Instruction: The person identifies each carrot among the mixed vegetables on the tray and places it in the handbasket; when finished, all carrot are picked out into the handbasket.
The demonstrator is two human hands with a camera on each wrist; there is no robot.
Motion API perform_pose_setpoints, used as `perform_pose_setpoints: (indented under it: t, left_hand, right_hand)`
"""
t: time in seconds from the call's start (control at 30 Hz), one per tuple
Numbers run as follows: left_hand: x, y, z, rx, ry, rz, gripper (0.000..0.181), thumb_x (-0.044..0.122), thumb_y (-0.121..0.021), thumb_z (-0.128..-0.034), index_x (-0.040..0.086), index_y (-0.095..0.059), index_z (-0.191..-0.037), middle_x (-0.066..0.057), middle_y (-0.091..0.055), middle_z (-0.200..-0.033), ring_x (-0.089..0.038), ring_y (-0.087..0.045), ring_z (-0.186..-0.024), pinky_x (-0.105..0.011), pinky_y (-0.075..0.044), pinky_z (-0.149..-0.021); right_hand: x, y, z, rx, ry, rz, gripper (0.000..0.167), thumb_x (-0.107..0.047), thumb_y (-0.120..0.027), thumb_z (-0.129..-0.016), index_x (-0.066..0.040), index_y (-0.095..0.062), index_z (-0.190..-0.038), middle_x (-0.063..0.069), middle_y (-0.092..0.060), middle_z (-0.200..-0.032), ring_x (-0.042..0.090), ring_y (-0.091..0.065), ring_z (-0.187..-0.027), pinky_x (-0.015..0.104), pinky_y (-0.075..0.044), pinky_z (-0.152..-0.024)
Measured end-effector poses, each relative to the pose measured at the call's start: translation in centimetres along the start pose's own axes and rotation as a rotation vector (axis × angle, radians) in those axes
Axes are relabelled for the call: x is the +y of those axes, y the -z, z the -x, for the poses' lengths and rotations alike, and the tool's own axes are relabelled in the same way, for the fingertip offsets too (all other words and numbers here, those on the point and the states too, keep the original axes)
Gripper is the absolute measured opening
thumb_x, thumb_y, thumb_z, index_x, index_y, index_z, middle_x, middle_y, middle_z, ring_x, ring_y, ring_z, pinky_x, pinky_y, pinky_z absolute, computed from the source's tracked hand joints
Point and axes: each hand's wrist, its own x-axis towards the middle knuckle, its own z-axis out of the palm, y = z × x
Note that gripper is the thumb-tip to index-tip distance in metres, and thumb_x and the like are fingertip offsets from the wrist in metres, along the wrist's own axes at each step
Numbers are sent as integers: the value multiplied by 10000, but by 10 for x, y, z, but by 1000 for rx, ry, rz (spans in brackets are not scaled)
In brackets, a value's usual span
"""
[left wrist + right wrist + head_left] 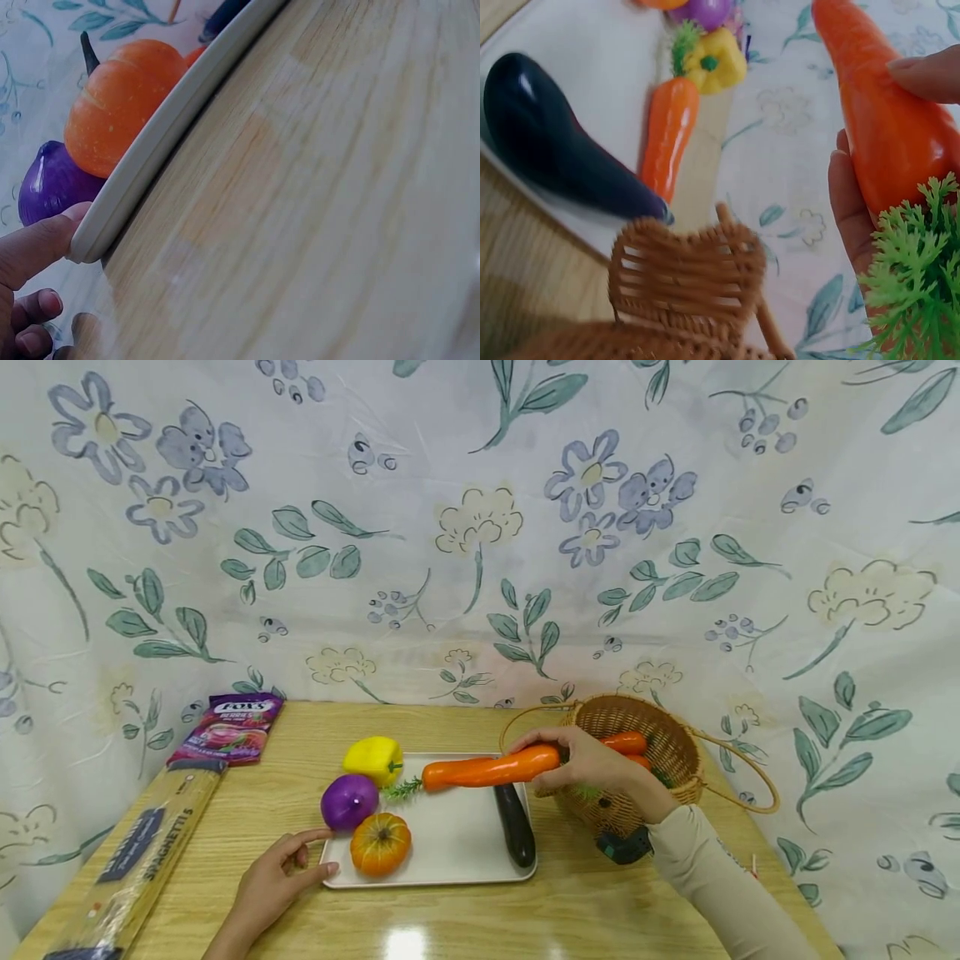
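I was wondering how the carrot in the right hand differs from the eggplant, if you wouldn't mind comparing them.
The carrot is bright orange, while the eggplant is dark, nearly black. The carrot has a frilly green top; the eggplant shows no such greenery. The right hand grips the carrot, whereas the eggplant lies on the tray. Both are elongated and glossy.

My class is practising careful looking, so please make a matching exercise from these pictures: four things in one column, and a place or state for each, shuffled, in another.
Column one
1. Eggplant
2. Pumpkin
3. Spaghetti pack
4. Right hand

Column two
A. Holding a carrot
B. Along the right edge of the tray
C. On the table, left of the tray
D. In the tray's near left corner

Pairs: 1-B, 2-D, 3-C, 4-A
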Motion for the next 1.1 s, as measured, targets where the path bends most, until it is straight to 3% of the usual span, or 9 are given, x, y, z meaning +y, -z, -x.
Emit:
perform_pose_setpoints:
  t: [0.33,0.87,1.1]
  left_hand:
    - [-4,-1,1,-8,13,-34,457,404,-802,-816,208,-686,-1213,35,-473,-832,-61,-358,-654,-260,-260,-602]
    - [-1,0,-3,-55,42,-48,510,450,-789,-816,206,-667,-1247,18,-468,-848,-80,-356,-652,-264,-261,-605]
    - [-1,0,-4,-69,56,-46,518,468,-779,-822,217,-661,-1260,17,-470,-860,-86,-368,-660,-265,-270,-610]
  right_hand:
    - [-1,18,7,7,28,94,432,-8,-716,-850,-55,-621,-1269,143,-593,-1194,262,-562,-966,387,-478,-849]
    - [2,71,38,47,-49,150,428,-27,-732,-852,-49,-618,-1264,163,-578,-1245,286,-567,-954,375,-500,-826]
    - [8,95,58,102,-136,141,442,-84,-727,-871,-22,-584,-1285,168,-592,-1186,259,-589,-968,361,-516,-825]
